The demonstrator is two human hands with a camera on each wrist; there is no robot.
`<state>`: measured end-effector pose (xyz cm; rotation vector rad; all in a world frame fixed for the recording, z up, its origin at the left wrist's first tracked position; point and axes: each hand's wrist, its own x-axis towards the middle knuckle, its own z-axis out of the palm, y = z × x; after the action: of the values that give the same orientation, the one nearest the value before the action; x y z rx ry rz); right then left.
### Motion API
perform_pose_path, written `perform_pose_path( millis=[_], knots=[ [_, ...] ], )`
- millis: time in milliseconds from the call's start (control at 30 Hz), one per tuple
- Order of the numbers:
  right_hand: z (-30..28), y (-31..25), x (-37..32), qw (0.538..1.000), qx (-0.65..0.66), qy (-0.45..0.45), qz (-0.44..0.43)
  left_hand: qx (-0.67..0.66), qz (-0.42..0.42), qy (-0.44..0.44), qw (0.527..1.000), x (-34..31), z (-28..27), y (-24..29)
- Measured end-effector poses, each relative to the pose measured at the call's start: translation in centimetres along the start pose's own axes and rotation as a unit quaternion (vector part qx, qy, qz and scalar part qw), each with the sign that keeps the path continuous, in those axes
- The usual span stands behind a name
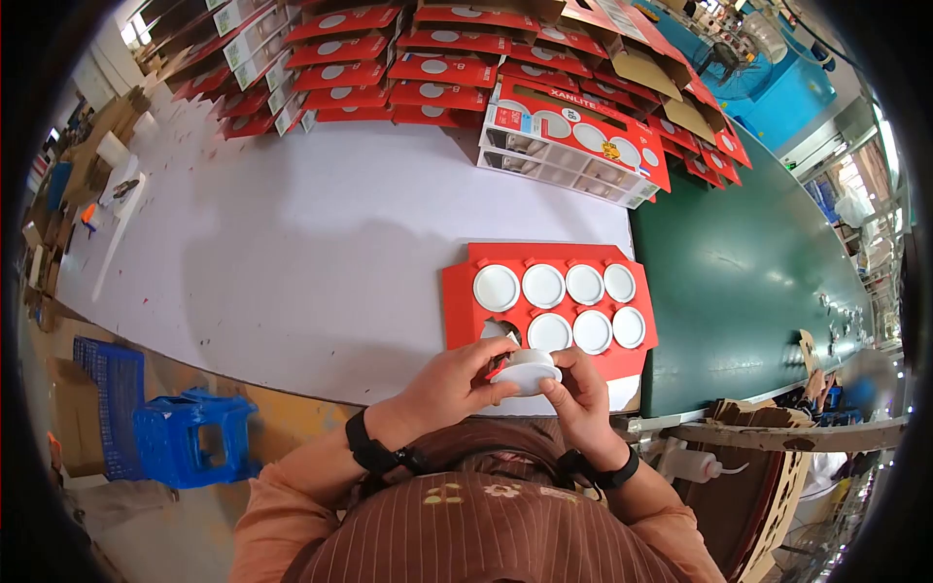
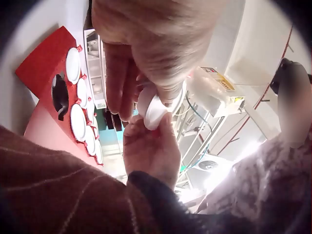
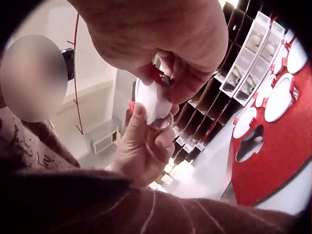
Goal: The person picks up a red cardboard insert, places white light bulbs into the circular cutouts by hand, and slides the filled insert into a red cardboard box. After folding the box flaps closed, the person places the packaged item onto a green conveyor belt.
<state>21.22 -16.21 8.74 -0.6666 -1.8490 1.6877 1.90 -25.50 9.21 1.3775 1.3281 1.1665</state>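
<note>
Both hands hold a round white downlight (image 1: 528, 377) close in front of the apron, above the near edge of a red card panel (image 1: 622, 364). The left hand (image 1: 442, 389) grips its left side, thumb at the rim. On the other side, the right hand (image 1: 583, 400) pinches the downlight with thumb and fingers. In the right wrist view, small red pieces show at the edge of the downlight (image 3: 152, 100), partly hidden by fingers. Several white discs (image 1: 496, 288) sit in the panel's two rows. The near-left cutout (image 1: 513, 330) shows a dark torn-edged hole.
Stacked red boxes (image 1: 442, 68) line the back of the white table (image 1: 321, 223). One printed box (image 1: 573, 146) stands at their front. A green surface (image 1: 729, 262) adjoins on the right. Below left is a blue plastic stool (image 1: 190, 437); a white bottle (image 1: 695, 464) lies at lower right.
</note>
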Motion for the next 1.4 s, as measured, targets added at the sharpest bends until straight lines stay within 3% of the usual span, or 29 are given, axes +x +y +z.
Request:
perform_pose_path(
  millis=[133, 200, 300, 433, 533, 600, 633, 700, 767, 833, 900, 933, 1000, 1033, 1100, 1133, 1200, 1333, 1400],
  knots=[
    [0.0, 0.4, -0.2, 1.000, 0.002, 0.016, 0.016, -0.037, -0.030, -0.006, 0.999, 0.2, 0.8, -1.1],
    [-0.2, 0.4, -0.2, 1.000, 0.001, 0.020, 0.020, 0.031, 0.063, 0.054, 0.996, 0.4, 1.1, -1.1],
    [-0.4, 0.3, -0.2, 1.000, 0.006, 0.018, 0.017, 0.111, 0.121, 0.008, 0.986, 0.9, 0.3, -0.1],
    [-0.3, 0.1, -0.1, 1.000, -0.004, 0.022, 0.022, 0.073, 0.155, 0.006, 0.985, 0.9, 0.5, -1.6],
    [-0.3, 0.3, -0.1, 0.999, 0.007, 0.031, 0.035, 0.047, 0.122, 0.035, 0.991, 0.7, 1.0, -1.4],
    [-0.5, 0.7, -0.2, 0.998, 0.010, 0.034, 0.042, -0.018, 0.021, 0.024, 0.999, 0.5, 1.5, -2.4],
    [-0.5, 1.0, -0.3, 0.998, 0.004, 0.026, 0.057, -0.018, 0.019, 0.024, 0.999, 0.5, 1.4, -2.7],
    [-0.8, 1.2, -0.3, 0.997, -0.003, 0.017, 0.072, -0.046, -0.038, -0.031, 0.998, 0.4, 1.2, -3.3],
    [-1.2, 1.3, -0.2, 0.989, -0.019, 0.003, 0.149, 0.002, -0.089, -0.048, 0.995, 0.3, 0.4, -2.6],
    [-1.8, 0.7, 0.3, 0.986, -0.028, 0.018, 0.163, 0.050, -0.140, -0.066, 0.987, 0.1, -0.6, -3.2],
    [-1.9, 0.7, 0.9, 0.983, -0.035, 0.036, 0.177, 0.154, -0.076, 0.179, 0.969, -0.3, -1.5, -5.9],
    [-1.8, 0.9, 1.1, 0.982, -0.025, 0.048, 0.181, 0.153, -0.078, 0.177, 0.969, -0.4, -1.7, -7.6],
    [-1.7, 0.3, 1.9, 0.978, -0.026, 0.057, 0.201, -0.093, -0.279, 0.231, 0.927, 0.0, -2.0, -10.1],
    [-1.7, 0.4, 2.2, 0.978, -0.028, 0.055, 0.201, -0.095, -0.278, 0.233, 0.927, 0.5, -2.3, -9.6],
    [-1.7, 0.8, 2.6, 0.971, -0.109, 0.042, 0.209, -0.332, -0.350, 0.185, 0.856, 1.3, -2.8, -8.1],
    [-1.7, 0.8, 2.9, 0.971, -0.110, 0.041, 0.208, -0.333, -0.349, 0.185, 0.856, 1.2, -2.9, -8.6],
    [-1.9, 0.9, 3.2, 0.964, -0.107, 0.075, 0.231, -0.420, -0.337, 0.089, 0.838, 1.2, -2.9, -10.1],
    [-2.5, 1.0, 3.2, 0.958, -0.178, 0.104, 0.201, -0.475, -0.327, 0.053, 0.815, 2.4, -0.7, -8.5],
    [-3.2, 2.4, 2.7, 0.955, -0.221, 0.102, 0.167, -0.505, -0.282, 0.065, 0.813, 2.9, 0.3, -8.2]
  ],
)
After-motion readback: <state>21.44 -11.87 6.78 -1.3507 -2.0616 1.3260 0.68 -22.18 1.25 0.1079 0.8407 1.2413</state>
